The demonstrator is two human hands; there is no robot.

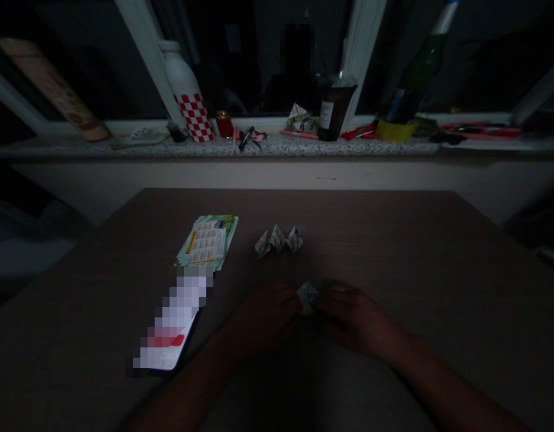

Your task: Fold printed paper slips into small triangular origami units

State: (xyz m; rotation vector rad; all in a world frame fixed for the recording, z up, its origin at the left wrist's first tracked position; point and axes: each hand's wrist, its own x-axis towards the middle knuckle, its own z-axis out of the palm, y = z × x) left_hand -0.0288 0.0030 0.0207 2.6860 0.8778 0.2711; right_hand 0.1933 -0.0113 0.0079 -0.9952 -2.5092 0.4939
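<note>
A small folded paper [308, 296], creased into crisp triangular facets and printed in pale tones with green patches, sits to the right of the phone [168, 354], low over the dark, faintly wood-grained surface [394, 240]. The fingers of the left hand [267, 312] close on its left edge and those of the right hand [360, 315] on its right edge, gripping it from both sides; how the fingertips lie underneath is too dark to tell. The paper's peaked corner points away from the person, toward the speckled stone sill [267, 145] far beyond the phone, and its long axis appears to run that same way. The phone itself is a flat, glossy slab with a glowing screen, set at a slant. Just beyond it lies a fanned stack of thin printed sheets [209, 240], and beyond it to the right stand three pointed, many-faceted paper pieces [277, 239] in a close row.
</note>
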